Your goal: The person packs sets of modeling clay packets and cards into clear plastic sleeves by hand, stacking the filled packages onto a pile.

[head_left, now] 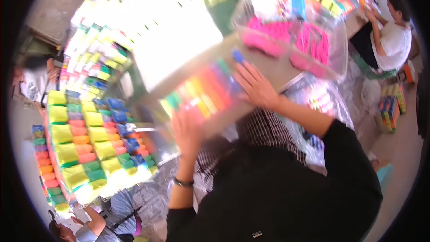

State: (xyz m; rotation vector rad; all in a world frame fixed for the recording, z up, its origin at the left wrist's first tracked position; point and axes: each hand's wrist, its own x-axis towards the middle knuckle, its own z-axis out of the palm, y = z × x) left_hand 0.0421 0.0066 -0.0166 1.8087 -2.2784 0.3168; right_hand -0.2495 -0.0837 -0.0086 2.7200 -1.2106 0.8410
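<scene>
On the near side of the worktop [268, 68], the pack [204, 93] of coloured rolls lies between your two hands, blurred. From your left grip [186, 129] it lies ahead and to the right; from your right grip [259, 87], to the left. Its long axis slants across your front, lower at the left and farther from you at the right, roughly from one hand to the other. The green and yellow end points to your left, the blue end to your right. Your left hand is the nearer, its fingers overlapping the near edge by the green end; how far that grip is open, you cannot tell. Your right grip is open, fingers stretched out beside the blue end, a small blue piece [238, 56] at their tips; whether it is held is unclear. Beyond your right hand, a clear tub [342, 58] carries pink bundles [311, 47]. To your left, coloured stacks [74, 148] stand in rows; a seated person [394, 40] is well apart, far right.
</scene>
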